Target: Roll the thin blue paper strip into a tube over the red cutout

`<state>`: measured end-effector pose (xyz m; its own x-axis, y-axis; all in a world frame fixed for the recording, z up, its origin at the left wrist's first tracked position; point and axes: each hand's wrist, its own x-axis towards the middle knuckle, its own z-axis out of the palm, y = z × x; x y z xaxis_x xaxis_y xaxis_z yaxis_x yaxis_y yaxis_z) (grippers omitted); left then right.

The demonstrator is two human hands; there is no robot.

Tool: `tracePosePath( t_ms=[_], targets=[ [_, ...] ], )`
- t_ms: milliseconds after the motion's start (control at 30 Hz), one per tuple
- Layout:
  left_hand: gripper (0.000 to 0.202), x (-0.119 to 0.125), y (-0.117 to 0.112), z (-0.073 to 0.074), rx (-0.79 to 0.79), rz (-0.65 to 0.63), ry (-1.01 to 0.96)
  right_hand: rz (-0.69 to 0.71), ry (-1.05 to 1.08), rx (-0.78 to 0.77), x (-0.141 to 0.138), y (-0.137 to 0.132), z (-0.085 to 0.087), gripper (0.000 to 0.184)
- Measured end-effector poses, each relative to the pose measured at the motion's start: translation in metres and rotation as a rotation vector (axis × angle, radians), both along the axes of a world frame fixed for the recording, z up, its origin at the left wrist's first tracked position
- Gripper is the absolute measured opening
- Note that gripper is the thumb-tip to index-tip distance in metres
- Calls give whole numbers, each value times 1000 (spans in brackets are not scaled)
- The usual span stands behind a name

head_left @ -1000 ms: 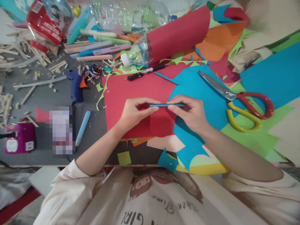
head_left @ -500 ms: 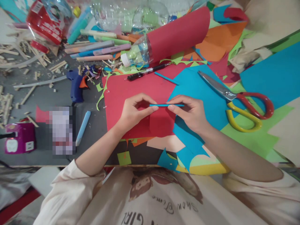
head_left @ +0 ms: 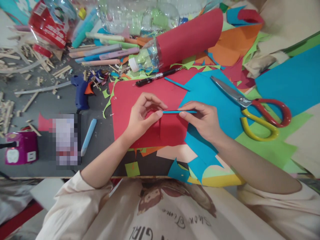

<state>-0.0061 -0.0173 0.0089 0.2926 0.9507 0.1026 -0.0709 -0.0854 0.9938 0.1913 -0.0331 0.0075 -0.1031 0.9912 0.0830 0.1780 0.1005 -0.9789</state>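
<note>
Above the red paper (head_left: 140, 133), my right hand (head_left: 202, 116) pinches a thin blue paper strip (head_left: 171, 112) between thumb and fingers. My left hand (head_left: 143, 115) has its thumb against the strip's left end, with the fingertips curled just above it. The strip lies level, and its right end pokes out past my right thumb. A second narrow blue strip (head_left: 177, 84) rests beyond my hands, close to a black pen (head_left: 157, 77). Scissors (head_left: 241, 100) with one red and one yellow handle lie on blue paper (head_left: 212, 90) to the right.
A clear bottle (head_left: 148, 58) wrapped in red paper (head_left: 190, 36) lies at the back, near several markers (head_left: 107, 53). On the left are a blue glue gun (head_left: 81, 91), wooden stick pieces (head_left: 8, 113), a light blue marker (head_left: 89, 136) and a purple box (head_left: 22, 146). Paper scraps surround the work.
My left fingers have lifted and loosened a little, and the thumb has slid left to the strip's end. My right hand stays almost still with the strip.
</note>
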Motion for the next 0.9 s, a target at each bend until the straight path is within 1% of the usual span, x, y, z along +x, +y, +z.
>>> tracePosePath(
  t_ms=[200, 333, 467, 533, 600, 667, 767, 833, 900],
  targets=[
    [32, 4, 0, 2, 75, 97, 97, -9, -24, -5, -1, -1, 1, 3],
    [32, 3, 1, -2, 59, 159, 89, 14, -24, -9, -1, -2, 1, 2],
    [31, -1, 6, -7, 33, 282, 92, 7, -5, 8, 0, -2, -1, 4],
    [29, -3, 9, -8, 34, 345, 123, 9, 5, 23, 1, -2, -2, 5],
    [27, -3, 10, -7, 45, 380, 164, 16, 3, 25, 1, -1, -2, 5],
    [26, -3, 10, -4, 54, 391, 191, 18, -15, 13, 1, -1, -1, 4],
    [28, -2, 8, 1, 56, 376, 214, 28, -26, 17, 0, -1, -1, 4],
    [32, -2, 6, 4, 68, 332, 241, 41, -15, 45, 0, -1, 0, 4],
    [36, -2, 4, 6, 108, 250, 269, 53, -15, 65, 0, 0, 1, 3]
  ],
)
